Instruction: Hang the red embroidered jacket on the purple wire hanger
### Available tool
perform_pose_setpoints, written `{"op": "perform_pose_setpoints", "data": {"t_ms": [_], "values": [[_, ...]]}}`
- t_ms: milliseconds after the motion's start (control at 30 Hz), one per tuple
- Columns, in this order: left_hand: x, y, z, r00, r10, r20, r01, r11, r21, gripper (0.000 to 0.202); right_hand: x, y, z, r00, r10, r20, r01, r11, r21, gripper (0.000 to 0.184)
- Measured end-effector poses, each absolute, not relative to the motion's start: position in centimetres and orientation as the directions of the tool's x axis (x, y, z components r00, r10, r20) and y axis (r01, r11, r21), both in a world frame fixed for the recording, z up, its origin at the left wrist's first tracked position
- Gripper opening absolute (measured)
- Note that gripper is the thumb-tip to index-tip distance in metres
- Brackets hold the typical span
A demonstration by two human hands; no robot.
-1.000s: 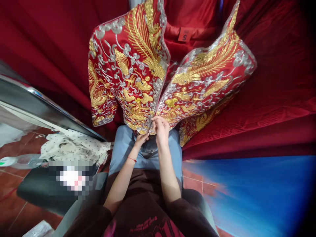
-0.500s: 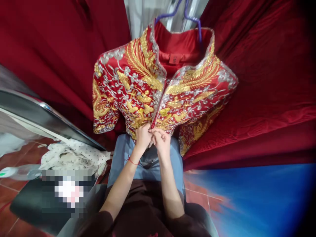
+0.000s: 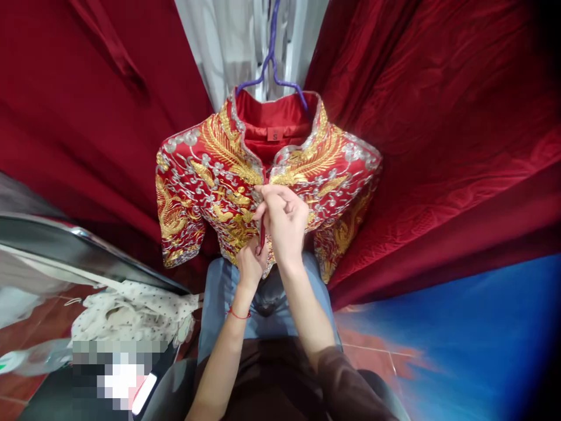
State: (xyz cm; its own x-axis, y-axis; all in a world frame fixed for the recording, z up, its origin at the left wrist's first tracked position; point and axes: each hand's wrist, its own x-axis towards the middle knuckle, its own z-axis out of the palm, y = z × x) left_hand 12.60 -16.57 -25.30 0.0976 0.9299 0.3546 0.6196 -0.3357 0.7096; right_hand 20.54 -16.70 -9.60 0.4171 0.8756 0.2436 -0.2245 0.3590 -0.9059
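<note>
A red short-sleeved jacket point(image 3: 219, 169) with gold and silver embroidery and a stand-up collar hangs upright before me from a purple hanger point(image 3: 272, 58). My right hand point(image 3: 287, 219) is closed in a pinch at the top of the front opening, just under the collar. What its fingertips grip is too small to make out. Lower down, my left hand point(image 3: 252, 262) is closed on the jacket's front edge near the hem. Between the two hands a dark red strip of the opening shows. A label point(image 3: 275, 134) marked S sits inside the collar.
Dark red curtains point(image 3: 438, 117) hang on both sides. At the left, a white dotted cloth point(image 3: 118, 310) and a clear plastic bottle point(image 3: 48, 356) lie by a black chair. Blue material point(image 3: 482, 327) covers part of the tiled floor at right.
My right hand has moved up the front opening from the hem to below the collar. My left hand stays near the hem. The jacket sits lower and further left in view.
</note>
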Motion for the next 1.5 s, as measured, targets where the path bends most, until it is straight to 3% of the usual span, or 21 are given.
{"op": "perform_pose_setpoints", "data": {"t_ms": [300, 600, 733, 867, 1000, 1100, 1167, 1300, 1400, 1500], "values": [[13.4, -16.7, -24.4, 0.085, 0.950, 0.300, 0.608, -0.288, 0.740, 0.026, 22.6, -15.8, -7.5, 0.364, 0.865, 0.346, 0.006, 0.369, -0.929, 0.034], [12.9, -18.2, -24.6, 0.098, 0.960, 0.263, 0.634, -0.264, 0.727, 0.029, 26.2, -13.9, -8.2, 0.207, 0.946, 0.250, 0.294, 0.184, -0.938, 0.035], [12.7, -17.6, -24.1, 0.112, 0.963, 0.244, 0.640, -0.257, 0.724, 0.031, 27.0, -13.2, -8.1, 0.304, 0.879, 0.366, 0.563, 0.145, -0.814, 0.052], [12.7, -17.2, -24.0, 0.135, 0.962, 0.237, 0.651, -0.266, 0.711, 0.030, 26.9, -12.5, -9.0, 0.375, 0.796, 0.476, 0.777, 0.011, -0.630, 0.060], [12.3, -16.9, -23.9, 0.175, 0.953, 0.248, 0.675, -0.300, 0.675, 0.025, 26.8, -11.6, -9.1, 0.369, 0.760, 0.535, 0.870, -0.079, -0.487, 0.065], [11.5, -16.2, -22.3, 0.240, 0.900, 0.363, 0.641, -0.428, 0.637, 0.014, 26.8, -11.5, -8.4, 0.332, 0.785, 0.523, 0.907, -0.112, -0.407, 0.066], [11.1, -15.3, -19.8, 0.231, 0.839, 0.493, 0.607, -0.520, 0.601, 0.010, 26.7, -11.9, -7.9, 0.299, 0.816, 0.494, 0.928, -0.129, -0.350, 0.063], [10.7, -12.7, -12.1, 0.273, 0.624, 0.732, 0.563, -0.721, 0.404, 0.032, 25.7, -13.2, -7.4, 0.242, 0.861, 0.447, 0.958, -0.138, -0.252, 0.051], [10.4, -10.3, -6.7, 0.429, 0.481, 0.764, 0.562, -0.805, 0.191, 0.037, 25.0, -14.0, -7.5, 0.199, 0.880, 0.431, 0.969, -0.113, -0.218, 0.047], [9.9, -8.3, -3.6, 0.562, 0.423, 0.711, 0.549, -0.833, 0.061, 0.035, 24.9, -14.7, -7.3, 0.184, 0.867, 0.464, 0.971, -0.087, -0.223, 0.055]]}}
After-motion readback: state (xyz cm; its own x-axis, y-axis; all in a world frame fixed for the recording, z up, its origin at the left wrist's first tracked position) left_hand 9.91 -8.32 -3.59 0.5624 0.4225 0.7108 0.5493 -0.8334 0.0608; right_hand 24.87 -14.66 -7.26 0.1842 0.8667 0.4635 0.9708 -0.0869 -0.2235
